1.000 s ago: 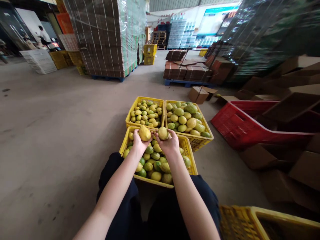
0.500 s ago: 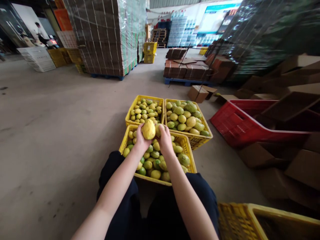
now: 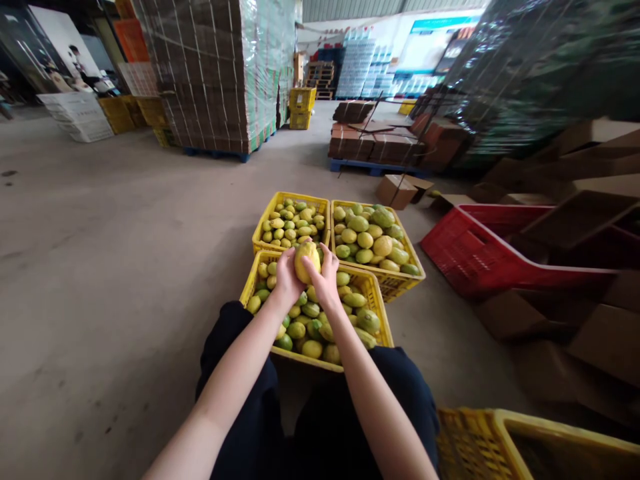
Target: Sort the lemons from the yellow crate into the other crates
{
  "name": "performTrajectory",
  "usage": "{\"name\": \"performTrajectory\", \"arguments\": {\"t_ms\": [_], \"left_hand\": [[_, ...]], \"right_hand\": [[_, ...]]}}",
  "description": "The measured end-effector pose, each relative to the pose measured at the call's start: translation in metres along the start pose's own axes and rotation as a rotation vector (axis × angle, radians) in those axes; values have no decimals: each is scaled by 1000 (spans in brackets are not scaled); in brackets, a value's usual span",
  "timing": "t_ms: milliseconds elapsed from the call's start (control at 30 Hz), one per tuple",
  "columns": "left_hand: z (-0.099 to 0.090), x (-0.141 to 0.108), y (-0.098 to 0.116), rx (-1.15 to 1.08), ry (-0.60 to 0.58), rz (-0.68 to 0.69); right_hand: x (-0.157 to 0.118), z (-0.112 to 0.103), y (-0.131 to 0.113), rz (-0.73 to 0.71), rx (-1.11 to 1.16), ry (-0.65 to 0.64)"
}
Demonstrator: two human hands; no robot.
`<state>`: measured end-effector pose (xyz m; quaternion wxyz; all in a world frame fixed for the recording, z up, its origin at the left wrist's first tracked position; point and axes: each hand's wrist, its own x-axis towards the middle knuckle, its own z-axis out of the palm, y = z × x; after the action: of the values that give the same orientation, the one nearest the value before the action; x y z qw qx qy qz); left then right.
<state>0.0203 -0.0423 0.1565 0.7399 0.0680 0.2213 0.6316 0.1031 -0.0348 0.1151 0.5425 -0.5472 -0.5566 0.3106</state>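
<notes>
In front of my knees, both my hands are raised over a yellow crate (image 3: 383, 310) of yellow-green lemons (image 3: 313, 349). My left hand (image 3: 289, 277) cups a large yellow lemon (image 3: 306, 261) from the left side. My right hand (image 3: 327, 277) closes in from the right, its thumb lying across the front of the same lemon. A bit of greenish fruit shows behind, by the right fingers; whether they hold it too is unclear. Two more yellow crates touch the far side: smaller lemons fill the left one (image 3: 257, 227), larger ones the right one (image 3: 417, 263).
A red crate (image 3: 450, 253) with cardboard boxes (image 3: 530, 313) around it stands at the right. Another yellow crate (image 3: 475, 440) is by my right leg. Farther back are a wrapped pallet stack (image 3: 210, 73) and flattened cartons on a blue pallet (image 3: 360, 163).
My right hand has moved left, from a separate smaller lemon at its fingers to the large lemon, bringing its thumb over it. The large lemon has shifted slightly right. The crates stay put.
</notes>
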Motion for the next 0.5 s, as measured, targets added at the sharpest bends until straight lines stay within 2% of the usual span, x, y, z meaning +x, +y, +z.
{"name": "performTrajectory", "arguments": {"t_ms": [167, 300, 500], "left_hand": [[-5, 0, 1, 7, -44, -3], [-8, -1, 1, 32, -101, -32], [-6, -4, -2, 75, -190, -28]], "right_hand": [[-1, -3, -5, -165, -100, -23], [-9, -7, -20, -299, -153, 22], [-16, -11, -33, -396, -166, 55]]}}
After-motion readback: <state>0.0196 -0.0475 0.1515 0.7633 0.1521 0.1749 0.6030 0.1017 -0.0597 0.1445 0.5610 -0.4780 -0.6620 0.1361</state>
